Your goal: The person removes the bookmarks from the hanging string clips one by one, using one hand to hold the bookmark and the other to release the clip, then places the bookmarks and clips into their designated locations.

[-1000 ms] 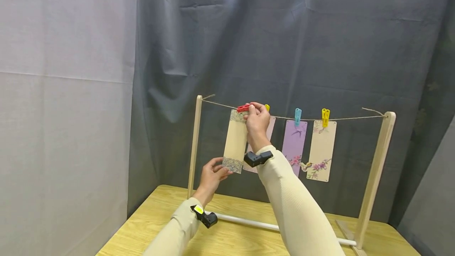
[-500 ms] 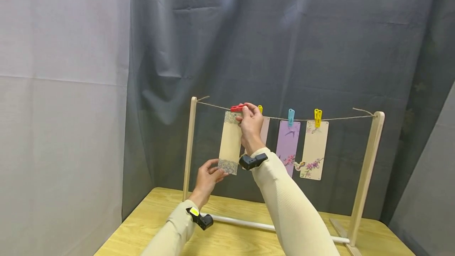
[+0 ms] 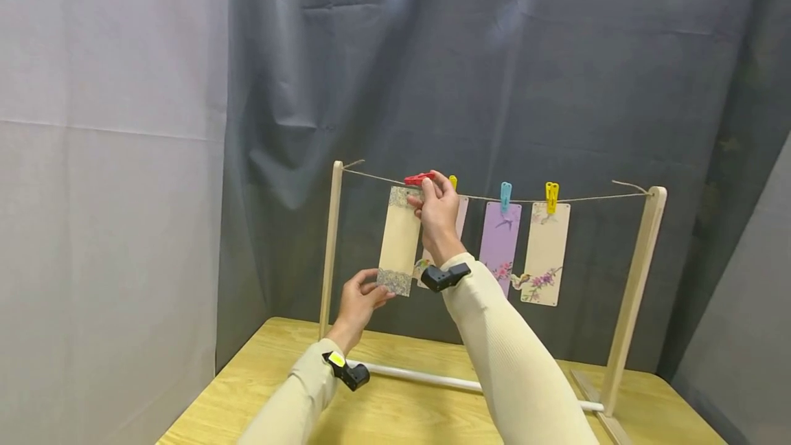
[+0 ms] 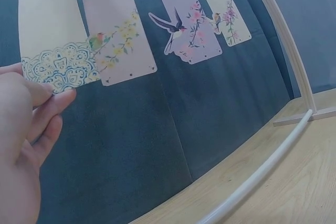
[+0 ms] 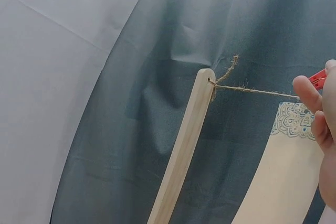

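Note:
My left hand pinches the lower edge of a cream bookmark between thumb and fingers. Blue lace patterning bands its bottom end, and a matching band crosses its top. Up at the twine, my right hand holds a red clothespin sideways, just above the bookmark's top edge. In the right wrist view, the red clothespin is partly hidden by fingers, and other fingertips overlap the bookmark's upper corner. Behind the right hand, a pink bookmark hangs partly hidden.
A purple bookmark hangs from a blue clothespin. Farther right, a cream floral bookmark hangs from a yellow clothespin. Wooden posts carry the twine, with a white rod low between them over the wooden table.
The head view has shifted slightly. The red clothespin now tilts a little more, just above the bookmark's top edge. Both hands keep their holds.

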{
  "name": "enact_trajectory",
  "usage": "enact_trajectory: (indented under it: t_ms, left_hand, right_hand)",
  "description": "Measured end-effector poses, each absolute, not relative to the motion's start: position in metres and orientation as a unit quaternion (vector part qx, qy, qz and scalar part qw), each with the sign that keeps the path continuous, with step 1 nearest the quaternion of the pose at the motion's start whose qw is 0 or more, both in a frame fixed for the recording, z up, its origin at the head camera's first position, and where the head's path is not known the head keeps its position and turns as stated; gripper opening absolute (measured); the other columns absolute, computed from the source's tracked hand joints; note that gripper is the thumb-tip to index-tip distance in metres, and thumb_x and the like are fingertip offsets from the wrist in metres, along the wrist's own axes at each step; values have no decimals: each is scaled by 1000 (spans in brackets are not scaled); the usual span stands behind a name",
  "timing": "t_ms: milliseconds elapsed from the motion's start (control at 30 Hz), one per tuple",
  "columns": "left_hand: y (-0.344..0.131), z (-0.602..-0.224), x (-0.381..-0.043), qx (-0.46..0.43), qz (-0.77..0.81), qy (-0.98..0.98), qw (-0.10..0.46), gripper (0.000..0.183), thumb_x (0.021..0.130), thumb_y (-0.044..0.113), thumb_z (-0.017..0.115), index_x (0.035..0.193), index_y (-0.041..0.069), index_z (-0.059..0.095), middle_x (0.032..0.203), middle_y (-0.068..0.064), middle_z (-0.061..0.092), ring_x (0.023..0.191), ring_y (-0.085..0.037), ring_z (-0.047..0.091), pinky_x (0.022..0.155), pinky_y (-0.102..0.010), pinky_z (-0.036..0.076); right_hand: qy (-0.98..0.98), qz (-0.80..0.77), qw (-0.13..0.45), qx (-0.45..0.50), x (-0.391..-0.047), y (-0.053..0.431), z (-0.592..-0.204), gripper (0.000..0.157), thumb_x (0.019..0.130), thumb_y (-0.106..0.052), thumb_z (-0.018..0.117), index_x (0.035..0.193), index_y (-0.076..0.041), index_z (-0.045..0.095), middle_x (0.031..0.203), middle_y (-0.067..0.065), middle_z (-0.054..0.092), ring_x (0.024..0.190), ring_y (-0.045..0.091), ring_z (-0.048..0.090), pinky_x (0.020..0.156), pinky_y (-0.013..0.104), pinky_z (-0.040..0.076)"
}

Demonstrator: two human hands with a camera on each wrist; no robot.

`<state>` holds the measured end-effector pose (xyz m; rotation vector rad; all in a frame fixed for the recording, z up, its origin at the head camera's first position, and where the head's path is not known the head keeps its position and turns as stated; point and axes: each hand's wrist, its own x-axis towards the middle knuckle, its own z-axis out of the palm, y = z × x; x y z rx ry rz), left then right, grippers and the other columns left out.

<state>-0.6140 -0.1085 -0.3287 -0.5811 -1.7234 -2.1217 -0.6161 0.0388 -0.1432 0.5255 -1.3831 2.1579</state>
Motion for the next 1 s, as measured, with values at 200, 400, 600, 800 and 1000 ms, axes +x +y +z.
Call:
enact_trajectory:
  t_ms: [200,400,600,800,1000]
  left_hand:
    - [-110,-326,-610,-198,-743,-616,174,40,97,-8,65,136,-7,55,100,-22,72,97,-39,73,90,-45,58]
    - [-108,-326,-606,-195,-736,-623,180,40,98,-7,65,136,-6,56,104,-24,73,96,-37,74,91,-47,57]
    - [-104,-326,-601,-196,-731,-628,183,40,98,-6,64,137,-7,55,102,-23,72,95,-37,74,88,-40,59]
    - [-104,-328,-601,-192,-729,-627,194,41,98,-7,65,138,-7,54,101,-24,72,96,-40,73,83,-35,59]
    - [-103,-329,-596,-193,-729,-628,193,41,98,-6,65,138,-6,55,103,-26,71,98,-41,73,84,-36,59]
  right_hand:
    - [-501,801,255,207,-612,45,-146,40,108,-19,57,146,-9,50,137,8,63,65,8,67,53,17,44]
    - [-504,801,249,207,-606,50,-147,39,107,-24,60,144,-11,51,133,6,64,69,8,67,54,18,45]
    - [-507,800,252,198,-600,57,-148,39,107,-25,60,143,-11,52,133,6,64,69,7,65,55,17,45]
    - [-511,801,243,194,-598,60,-151,42,106,-27,62,144,-11,52,134,6,65,68,6,66,53,15,45]
    - [-504,805,243,196,-597,63,-156,42,106,-28,62,143,-10,53,141,16,60,65,4,66,51,14,45]
